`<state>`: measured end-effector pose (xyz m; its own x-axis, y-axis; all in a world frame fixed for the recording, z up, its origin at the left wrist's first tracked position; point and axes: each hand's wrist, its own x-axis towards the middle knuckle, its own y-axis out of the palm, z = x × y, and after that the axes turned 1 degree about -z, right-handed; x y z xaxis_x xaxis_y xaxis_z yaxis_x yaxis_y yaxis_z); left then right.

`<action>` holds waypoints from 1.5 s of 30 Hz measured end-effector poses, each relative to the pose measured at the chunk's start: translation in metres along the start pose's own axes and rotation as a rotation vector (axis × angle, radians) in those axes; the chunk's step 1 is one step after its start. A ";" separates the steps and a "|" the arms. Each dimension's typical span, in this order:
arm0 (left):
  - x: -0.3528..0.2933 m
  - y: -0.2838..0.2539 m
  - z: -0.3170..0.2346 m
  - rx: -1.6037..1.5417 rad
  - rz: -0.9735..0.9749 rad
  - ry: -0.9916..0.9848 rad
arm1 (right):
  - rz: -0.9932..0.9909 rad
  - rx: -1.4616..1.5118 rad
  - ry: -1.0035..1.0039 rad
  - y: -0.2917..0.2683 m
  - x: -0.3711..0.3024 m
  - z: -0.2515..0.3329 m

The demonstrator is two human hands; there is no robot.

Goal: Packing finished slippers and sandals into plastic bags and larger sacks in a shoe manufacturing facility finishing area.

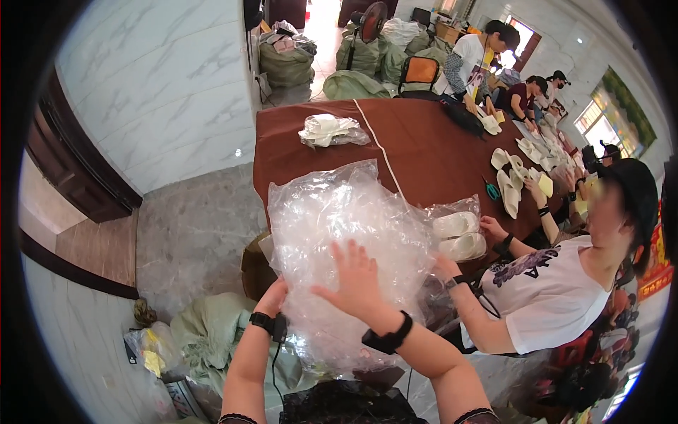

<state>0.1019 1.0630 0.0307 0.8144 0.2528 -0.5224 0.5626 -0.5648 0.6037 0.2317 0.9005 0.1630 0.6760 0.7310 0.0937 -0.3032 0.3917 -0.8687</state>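
Observation:
A large, bulging clear plastic bag covers the near part of the table in front of me, apparently with more crumpled plastic in it. My right hand lies spread over its top, the fingers apart. At the bag's left edge, my left hand is closed on the plastic, with some of its fingers hidden. Just right of the bag, a co-worker's hands hold a pair of white slippers in a clear bag.
Wrapped white slippers lie on the brown table, beyond the big bag. Loose slippers and teal scissors are at the right. Several co-workers line the table. Green sacks stand on the floor at the left.

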 end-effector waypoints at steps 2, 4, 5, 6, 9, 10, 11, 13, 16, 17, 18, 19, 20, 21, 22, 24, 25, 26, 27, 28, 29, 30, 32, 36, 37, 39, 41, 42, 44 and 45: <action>-0.005 -0.010 0.003 0.010 -0.023 0.015 | 0.166 -0.250 -0.188 0.029 0.000 0.001; -0.004 -0.028 0.012 0.013 0.094 0.182 | 0.237 -0.263 -0.256 0.053 0.001 -0.013; -0.006 -0.040 0.014 0.016 0.090 0.186 | 0.305 -0.283 -0.316 0.063 0.001 -0.021; -0.007 -0.044 0.013 -0.286 0.416 0.078 | 0.305 -0.281 -0.315 0.072 0.001 -0.031; -0.005 -0.045 0.023 -0.296 0.582 0.057 | 0.334 -0.265 -0.353 0.085 0.001 -0.047; -0.001 -0.041 0.031 -0.006 0.420 0.147 | 0.366 -0.295 -0.357 0.087 0.001 -0.049; 0.003 -0.037 0.039 0.284 0.256 0.233 | 0.396 -0.326 -0.359 0.089 0.000 -0.050; 0.009 -0.011 0.049 0.565 0.112 0.301 | 0.396 -0.365 -0.353 0.098 0.000 -0.049; 0.021 0.017 0.046 0.460 -0.341 0.307 | 0.401 -0.345 -0.361 0.100 -0.002 -0.047; 0.019 0.015 0.042 0.469 -0.324 0.307 | 0.421 -0.282 -0.378 0.098 -0.004 -0.048; 0.014 0.014 0.035 0.411 -0.340 0.265 | 0.426 -0.164 -0.328 0.087 -0.007 -0.050; 0.009 0.018 0.031 0.354 -0.364 0.225 | 0.416 -0.169 -0.314 0.080 -0.006 -0.060; 0.010 0.023 0.032 0.296 -0.363 0.326 | 0.147 -0.170 -0.382 0.073 -0.003 -0.070; 0.007 0.021 0.028 0.301 -0.358 0.328 | -0.122 -0.165 -0.455 0.067 -0.001 -0.076; 0.005 0.014 0.025 0.332 -0.406 0.252 | -0.121 -0.162 -0.448 0.049 0.000 -0.079; -0.004 0.014 0.020 0.353 -0.495 0.129 | -0.433 -0.285 0.079 0.010 0.005 -0.091; -0.004 0.012 0.020 0.361 -0.486 0.130 | -0.442 -0.286 0.088 0.004 0.003 -0.100; -0.007 0.005 0.023 0.339 -0.518 0.154 | -0.459 -0.260 0.196 0.001 0.002 -0.109; -0.010 -0.005 0.026 0.318 -0.549 0.177 | -0.475 -0.230 0.305 0.001 0.001 -0.117; -0.011 -0.014 0.028 0.326 -0.433 0.207 | -0.473 -0.187 0.321 0.010 -0.001 -0.132; -0.008 -0.021 0.030 0.333 -0.426 0.212 | -0.483 -0.185 0.325 0.020 0.002 -0.148; -0.008 -0.023 0.029 0.453 -0.433 0.154 | -0.415 -0.083 0.383 0.036 0.005 -0.168; -0.012 0.007 0.020 0.497 -0.373 0.046 | -0.360 0.008 0.459 0.042 0.009 -0.198; 0.015 -0.083 0.045 0.489 -0.356 0.101 | 0.048 0.007 0.602 0.048 0.047 -0.207; 0.021 -0.063 0.047 0.519 -0.317 0.170 | 0.100 0.007 0.632 0.045 0.048 -0.218; 0.020 -0.026 0.039 0.546 -0.275 0.235 | 0.102 0.056 0.655 0.038 0.045 -0.226; 0.014 0.002 0.025 0.510 -0.318 0.084 | 0.111 0.109 0.671 0.032 0.038 -0.224; 0.013 -0.028 0.030 0.511 -0.335 0.091 | 0.045 0.134 0.652 0.037 0.036 -0.210; 0.005 -0.121 0.043 1.542 -0.131 0.847 | -0.059 0.164 0.571 0.054 0.030 -0.170; 0.010 -0.110 0.049 1.525 -0.102 0.846 | -0.068 0.145 0.592 0.053 0.017 -0.172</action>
<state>0.0417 1.0891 -0.0702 0.9102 0.3556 0.2123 0.3903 -0.5651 -0.7268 0.3427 0.8383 0.0347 0.9428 0.2833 -0.1757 -0.3064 0.5286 -0.7916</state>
